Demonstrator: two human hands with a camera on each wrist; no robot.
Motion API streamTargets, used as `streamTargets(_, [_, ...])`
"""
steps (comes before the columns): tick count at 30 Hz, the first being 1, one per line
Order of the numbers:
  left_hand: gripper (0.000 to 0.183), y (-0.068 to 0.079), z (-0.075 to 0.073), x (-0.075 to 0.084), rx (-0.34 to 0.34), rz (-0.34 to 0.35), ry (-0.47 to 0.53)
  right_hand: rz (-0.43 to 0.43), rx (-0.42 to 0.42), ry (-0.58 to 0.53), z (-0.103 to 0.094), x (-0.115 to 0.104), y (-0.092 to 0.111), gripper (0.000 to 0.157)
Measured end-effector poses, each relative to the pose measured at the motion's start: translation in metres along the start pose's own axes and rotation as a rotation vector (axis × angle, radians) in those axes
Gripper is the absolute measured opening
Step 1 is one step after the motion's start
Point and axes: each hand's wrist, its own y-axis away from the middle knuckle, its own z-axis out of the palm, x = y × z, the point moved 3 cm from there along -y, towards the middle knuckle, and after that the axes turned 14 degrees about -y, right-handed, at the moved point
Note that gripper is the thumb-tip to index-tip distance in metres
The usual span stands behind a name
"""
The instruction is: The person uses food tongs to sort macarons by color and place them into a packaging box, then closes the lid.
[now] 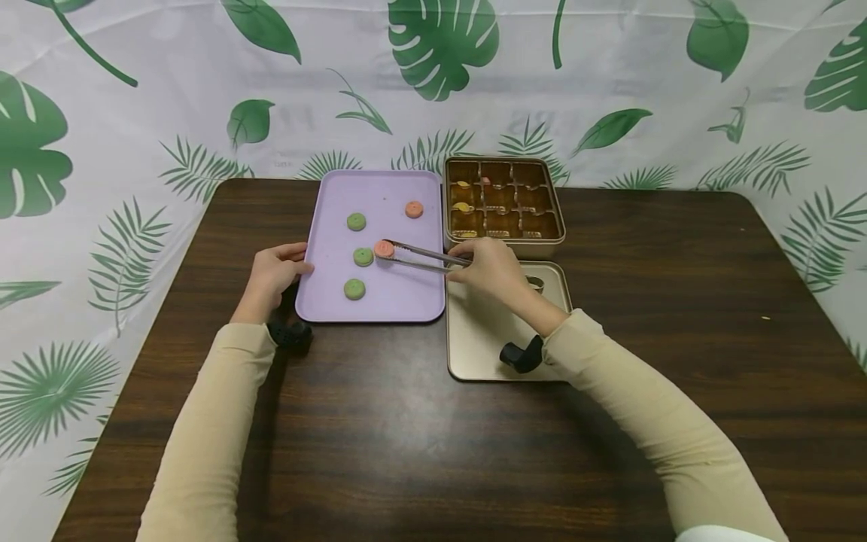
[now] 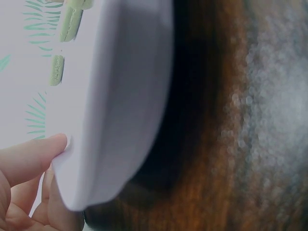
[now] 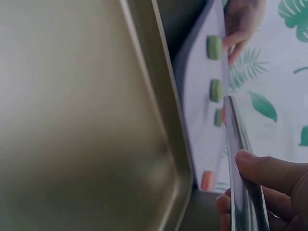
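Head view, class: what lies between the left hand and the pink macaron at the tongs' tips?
The head view shows the middle green macaron on the purple tray between the left hand and the pink macaron.

We find the coloured bits [image 1: 463, 207] in the compartment box [image 1: 538, 249] too small to identify. The right hand [image 1: 493, 267] hides part of the tongs [image 3: 237, 134] and the gold tray [image 1: 482, 335]. In the right wrist view, the tongs cover most of a pink macaron [image 3: 223, 114]; in the left, the counter [image 2: 240, 120] blurs and the top edge crops a green macaron [image 2: 83, 4].
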Motion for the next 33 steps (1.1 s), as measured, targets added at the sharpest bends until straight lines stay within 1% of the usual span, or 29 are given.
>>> streamTargets(6, [0.053,0.000,0.000,0.000,-0.001,-0.003,-0.003,0.021,0.034,-0.060,-0.023,-0.002,0.003,0.036])
streamTargets(9, [0.053,0.000,0.000,0.001,-0.001,-0.002,-0.004,0.048,0.064,-0.089,-0.036,0.002,0.003,0.038])
streamTargets(14, [0.053,0.000,0.000,0.000,0.002,-0.003,-0.008,0.080,0.116,-0.107,-0.059,0.010,0.005,0.040])
streamTargets(18, [0.053,0.000,0.001,0.000,0.002,-0.002,-0.007,0.103,0.148,-0.118,-0.076,0.023,0.007,0.042])
streamTargets(23, [0.053,0.001,0.000,0.000,-0.001,-0.009,0.000,0.162,0.162,-0.128,-0.093,0.041,0.009,0.045])
streamTargets(26, [0.053,0.000,0.000,0.000,-0.003,-0.010,-0.002,0.182,0.178,-0.112,-0.101,0.054,0.010,0.046])
streamTargets(30, [0.053,0.001,0.000,0.000,-0.008,-0.014,-0.001,0.186,0.215,-0.082,-0.109,0.069,0.013,0.044])
streamTargets(33, [0.052,0.001,-0.001,0.001,-0.011,-0.018,0.002,0.191,0.227,-0.070,-0.113,0.078,0.014,0.043])
